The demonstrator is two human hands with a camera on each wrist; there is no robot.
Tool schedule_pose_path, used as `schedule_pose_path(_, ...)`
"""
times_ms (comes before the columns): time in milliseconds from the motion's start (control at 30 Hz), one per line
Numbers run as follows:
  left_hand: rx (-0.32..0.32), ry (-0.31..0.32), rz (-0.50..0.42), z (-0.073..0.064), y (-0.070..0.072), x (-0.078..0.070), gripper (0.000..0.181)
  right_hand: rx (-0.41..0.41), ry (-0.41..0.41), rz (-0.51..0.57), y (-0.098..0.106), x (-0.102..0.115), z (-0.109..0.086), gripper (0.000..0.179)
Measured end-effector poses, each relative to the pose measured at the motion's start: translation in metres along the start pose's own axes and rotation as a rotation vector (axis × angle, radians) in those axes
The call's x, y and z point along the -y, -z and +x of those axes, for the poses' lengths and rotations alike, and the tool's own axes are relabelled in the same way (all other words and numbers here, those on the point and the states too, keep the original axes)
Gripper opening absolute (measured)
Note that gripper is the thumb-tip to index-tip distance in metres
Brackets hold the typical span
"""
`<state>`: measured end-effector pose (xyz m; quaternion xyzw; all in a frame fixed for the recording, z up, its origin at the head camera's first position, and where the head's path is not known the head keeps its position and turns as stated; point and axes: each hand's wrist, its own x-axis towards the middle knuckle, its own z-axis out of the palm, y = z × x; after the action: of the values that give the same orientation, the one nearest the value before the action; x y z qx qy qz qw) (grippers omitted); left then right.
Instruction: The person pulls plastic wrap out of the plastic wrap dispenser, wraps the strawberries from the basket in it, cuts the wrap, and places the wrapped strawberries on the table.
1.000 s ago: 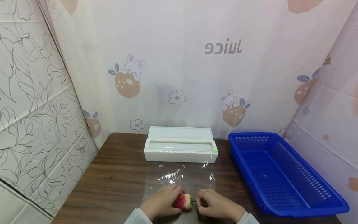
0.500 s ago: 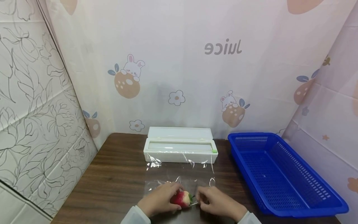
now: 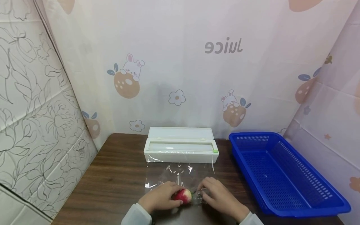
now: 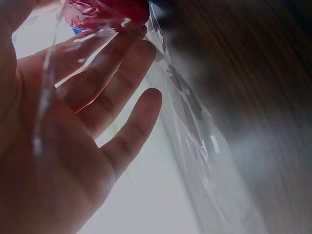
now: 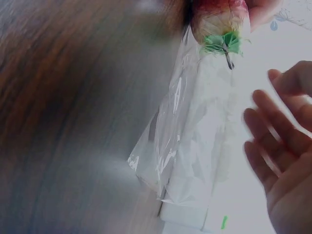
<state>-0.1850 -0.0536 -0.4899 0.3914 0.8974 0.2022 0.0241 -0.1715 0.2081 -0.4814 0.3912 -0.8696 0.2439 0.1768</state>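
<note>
A red-and-cream fruit (image 3: 184,196) with a green leafy cap (image 5: 222,43) and a dark stem lies near the table's front edge. Clear plastic film (image 3: 180,178) runs toward it from a white dispenser box (image 3: 181,156), and glossy film covers the fruit in the wrist views. My left hand (image 3: 161,197) holds the fruit from its left side, thumb in front and fingers behind; in the left wrist view the little finger stands apart from it. To the right of the stem, my right hand (image 3: 220,198) has its fingers spread and loosely bent, with nothing seen between them.
On the right of the brown wooden table (image 3: 112,175) stands a blue perforated basket (image 3: 247,175). The dispenser's lid (image 3: 181,132) is raised at the back, against a printed curtain (image 3: 180,62). A green piece (image 3: 215,151) sits at the box's right end.
My right hand has loosened its fingers from a tight curl and moved slightly up beside the stem. The left hand keeps the fruit, now turned a little and shifted slightly away from me.
</note>
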Motion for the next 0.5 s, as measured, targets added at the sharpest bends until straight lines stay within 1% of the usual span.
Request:
schedule_pose_path(33, -0.002, -0.004, 0.0, 0.0003, 0.0003, 0.0002, 0.046, -0.032, 0.015, -0.002, 0.0007, 0.0007, 0.0013, 0.024)
schedule_pose_path(100, 0.002, -0.007, -0.006, 0.0004, 0.0011, 0.0004, 0.046, -0.078, 0.058, 0.037, 0.0021, 0.0022, 0.0035, 0.026)
schedule_pose_path(200, 0.016, 0.005, -0.02, 0.0005, 0.0024, 0.0, 0.047, -0.111, 0.151, 0.11, 0.0027, 0.0045, 0.0061, 0.029)
schedule_pose_path(267, 0.023, 0.02, -0.025, 0.0007, 0.0027, 0.0004, 0.047, -0.106, 0.192, 0.138, 0.0018, 0.0053, 0.0066, 0.031)
schedule_pose_path(333, 0.021, 0.031, -0.033, 0.0017, 0.0025, 0.0012, 0.045, -0.085, 0.201, 0.149, 0.0, 0.0055, 0.0062, 0.031)
schedule_pose_path(433, 0.016, 0.037, -0.042, 0.0037, 0.0022, 0.003, 0.04, -0.046, 0.184, 0.151, -0.0032, 0.0049, 0.0044, 0.03)
schedule_pose_path(500, 0.011, 0.028, -0.044, 0.0048, 0.0026, 0.0039, 0.04, -0.031, 0.18, 0.148, -0.005, 0.0045, 0.0031, 0.03)
